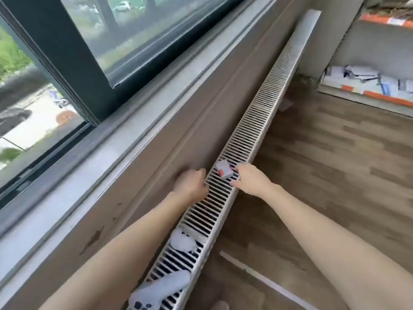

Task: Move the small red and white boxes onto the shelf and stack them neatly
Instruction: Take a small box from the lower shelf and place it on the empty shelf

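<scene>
A small red and white box is seen lying on the radiator grille, just beside the loosely curled, empty right hand, while the left hand is held fisted, its contents undeterminable.

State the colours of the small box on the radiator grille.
White box with a red patch, clearest in the head view.
</scene>
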A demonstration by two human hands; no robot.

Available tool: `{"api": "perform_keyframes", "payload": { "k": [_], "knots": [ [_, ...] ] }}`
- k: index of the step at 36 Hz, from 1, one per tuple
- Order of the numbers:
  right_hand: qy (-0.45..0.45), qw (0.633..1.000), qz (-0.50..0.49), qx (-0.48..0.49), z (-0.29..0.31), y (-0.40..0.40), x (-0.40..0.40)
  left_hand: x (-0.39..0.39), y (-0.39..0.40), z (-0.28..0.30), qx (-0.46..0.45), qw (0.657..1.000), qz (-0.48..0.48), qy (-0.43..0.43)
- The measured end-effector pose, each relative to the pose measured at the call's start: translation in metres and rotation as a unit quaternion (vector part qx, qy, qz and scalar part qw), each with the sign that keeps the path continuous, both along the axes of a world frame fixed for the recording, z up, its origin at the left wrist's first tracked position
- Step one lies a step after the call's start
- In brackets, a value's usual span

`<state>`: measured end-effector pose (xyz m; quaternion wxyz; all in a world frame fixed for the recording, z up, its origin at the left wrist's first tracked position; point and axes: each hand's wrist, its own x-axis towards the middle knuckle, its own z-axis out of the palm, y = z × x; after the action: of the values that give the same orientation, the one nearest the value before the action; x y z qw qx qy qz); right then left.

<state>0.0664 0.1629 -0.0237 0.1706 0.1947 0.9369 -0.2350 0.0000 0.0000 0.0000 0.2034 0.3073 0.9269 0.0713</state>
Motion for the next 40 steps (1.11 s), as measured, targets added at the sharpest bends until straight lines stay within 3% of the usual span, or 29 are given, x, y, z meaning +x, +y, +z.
{"api": "perform_keyframes", "payload": {
  "k": [8,16,25,40],
  "knots": [
    [-0.009,0.997,-0.063,0.039,-0.041,-0.008,-0.041,-0.003,0.015,-0.03,0.038,0.999,0.021,-0.003],
    [0.018,0.997,-0.052,0.061,-0.043,-0.008,-0.047,-0.018,0.027,-0.028,-0.002,1.0,0.008,-0.001],
    [0.057,0.998,-0.014,-0.039,0.045,0.08,-0.005,-0.026,0.091,0.013,-0.024,0.997,-0.061,0.034],
    [0.122,0.989,-0.025,0.084,0.177,0.305,0.07,0.002,0.326,0.128,0.054,0.987,-0.116,0.101]
  ]
}}
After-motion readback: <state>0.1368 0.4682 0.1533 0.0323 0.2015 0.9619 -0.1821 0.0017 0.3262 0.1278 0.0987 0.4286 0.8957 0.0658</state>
